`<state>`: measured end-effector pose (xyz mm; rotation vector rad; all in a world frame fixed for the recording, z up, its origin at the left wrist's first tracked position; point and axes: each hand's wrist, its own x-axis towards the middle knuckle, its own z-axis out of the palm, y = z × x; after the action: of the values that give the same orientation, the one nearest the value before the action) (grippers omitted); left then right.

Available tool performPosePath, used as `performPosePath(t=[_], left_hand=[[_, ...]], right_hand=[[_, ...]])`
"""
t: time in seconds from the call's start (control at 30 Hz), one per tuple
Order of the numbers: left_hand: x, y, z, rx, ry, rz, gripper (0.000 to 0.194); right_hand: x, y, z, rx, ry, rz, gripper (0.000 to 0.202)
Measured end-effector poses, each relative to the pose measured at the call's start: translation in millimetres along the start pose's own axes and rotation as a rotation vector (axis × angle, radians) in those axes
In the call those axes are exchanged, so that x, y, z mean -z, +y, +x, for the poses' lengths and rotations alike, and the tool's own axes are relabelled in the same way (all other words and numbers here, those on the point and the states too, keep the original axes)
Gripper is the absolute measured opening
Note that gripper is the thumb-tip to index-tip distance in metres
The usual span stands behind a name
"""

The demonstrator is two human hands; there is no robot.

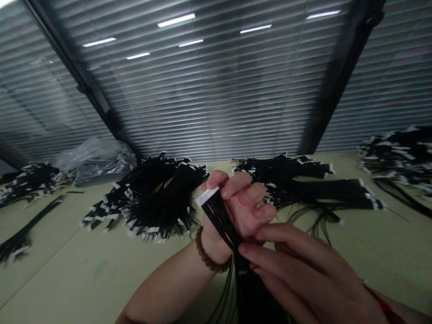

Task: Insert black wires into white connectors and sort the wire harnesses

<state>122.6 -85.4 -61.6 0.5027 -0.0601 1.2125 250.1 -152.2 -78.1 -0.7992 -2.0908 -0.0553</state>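
Observation:
My left hand (241,202), with a brown bead bracelet (211,256) on its wrist, is raised at the centre, palm towards me and fingers curled. Between its thumb and forefinger it grips a white connector (207,196). Several thin black wires fan down from that connector and run together into a dark bundle. My right hand (303,265) pinches this wire harness (232,240) just below the left palm, fingers pressed against the wires. The lower part of the harness hangs towards the bottom edge, where the picture is dark.
Heaps of black wire harnesses with white ends lie on the pale table (101,279): one left pile (162,193), one right pile (297,180), one far-right pile (401,157). A clear plastic bag (104,162) sits at the back left. Behind stands a window with blinds (209,90).

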Motion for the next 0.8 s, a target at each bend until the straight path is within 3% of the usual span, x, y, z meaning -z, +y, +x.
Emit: performPosePath(t=[0.23, 0.3, 0.43, 0.6, 0.73, 0.8], left_hand=[[-4.9, 2.8, -1.0, 0.039, 0.212, 0.147, 0.052], [-7.0, 3.3, -1.0, 0.039, 0.218, 0.123, 0.053], [-9.3, 2.7, -2.1, 0.040, 0.175, 0.016, 0.057], [-9.6, 2.6, -3.6, 0.062, 0.034, -0.090, 0.053], [-7.5, 6.0, 0.6, -0.013, -0.021, 0.071, 0.035], [-2.2, 6.6, 2.1, 0.003, -0.079, 0.229, 0.024]], right_hand=[[-3.6, -4.7, -2.8, -0.049, 0.022, 0.008, 0.023], [-1.3, -3.9, 1.3, -0.037, 0.016, 0.026, 0.019], [1.0, -2.7, 7.9, -0.124, -0.137, 0.121, 0.004], [-1.4, -6.0, 7.1, -0.265, -0.292, 0.233, 0.003], [-0.9, -4.6, 7.6, -0.353, -0.428, 0.330, 0.003], [1.6, 0.2, 9.9, -0.385, -0.431, 0.445, 0.014]])
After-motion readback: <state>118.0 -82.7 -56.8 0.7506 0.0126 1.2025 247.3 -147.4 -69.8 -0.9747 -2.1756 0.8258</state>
